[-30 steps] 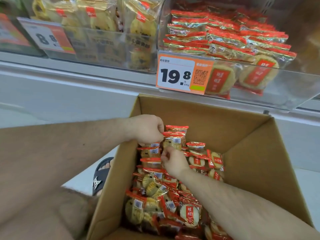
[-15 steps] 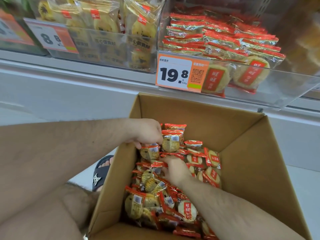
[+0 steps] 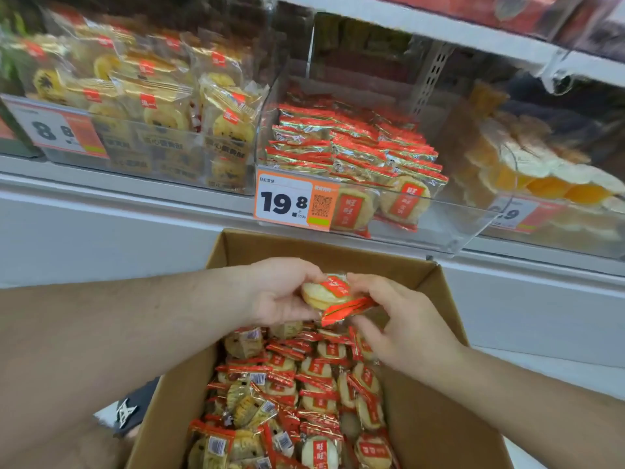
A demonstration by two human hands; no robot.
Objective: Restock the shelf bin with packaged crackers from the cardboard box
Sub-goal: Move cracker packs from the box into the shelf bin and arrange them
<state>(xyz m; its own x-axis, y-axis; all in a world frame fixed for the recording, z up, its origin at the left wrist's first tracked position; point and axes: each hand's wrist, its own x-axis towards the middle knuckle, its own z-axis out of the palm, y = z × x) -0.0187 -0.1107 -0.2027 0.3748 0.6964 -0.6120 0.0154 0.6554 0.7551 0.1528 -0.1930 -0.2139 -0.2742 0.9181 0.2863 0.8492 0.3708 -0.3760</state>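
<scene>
Price tag (image 3: 293, 204) on shelf bin (image 3: 422, 225) reads 19.8.

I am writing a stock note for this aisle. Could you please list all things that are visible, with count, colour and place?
Cracker packs: a few, red and cream, held above the box.
Cardboard box: one, brown, below the shelf, full of red packs.
Shelf bin: one, clear, centre, holding red packs.
Price tag: one, orange and white, on the bin front.
Yellow pastry packs: many, left bin.
Orange snacks: many, right bin.
Sandal: one, black, left of the box.
Left hand: grips the packs.
Right hand: pinches them.
</scene>
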